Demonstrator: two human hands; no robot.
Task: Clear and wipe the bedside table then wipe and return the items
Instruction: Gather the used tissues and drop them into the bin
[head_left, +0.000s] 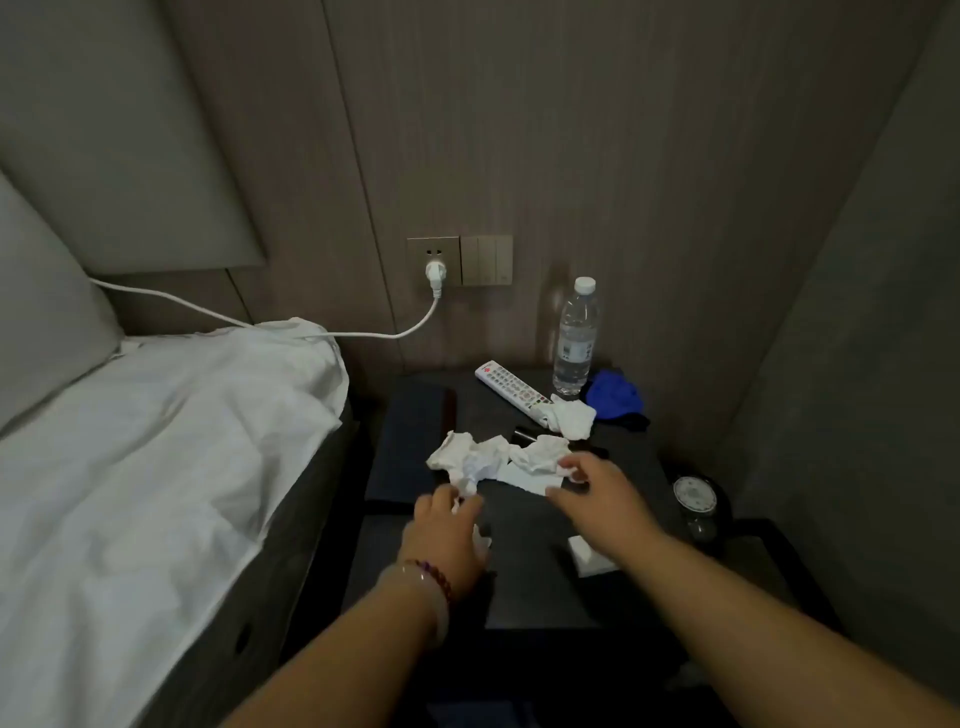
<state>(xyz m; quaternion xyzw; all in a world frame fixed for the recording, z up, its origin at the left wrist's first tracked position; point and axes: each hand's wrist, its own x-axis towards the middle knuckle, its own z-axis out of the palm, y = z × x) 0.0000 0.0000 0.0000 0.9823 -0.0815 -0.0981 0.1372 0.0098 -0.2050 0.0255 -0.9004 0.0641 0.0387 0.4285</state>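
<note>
The left hand was seen curled round a crumpled tissue and the right hand seemingly pinched on a second tissue, both on the bedside table, with a remote, water bottle and blue cloth set behind.

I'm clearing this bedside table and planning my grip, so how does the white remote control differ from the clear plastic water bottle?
The clear plastic water bottle stands upright; the white remote control lies flat. The bottle is see-through with a white cap; the remote is opaque with coloured buttons. A crumpled white tissue hides the remote's near end; the bottle shows whole. Both sit at the back of the dark bedside table.
</note>
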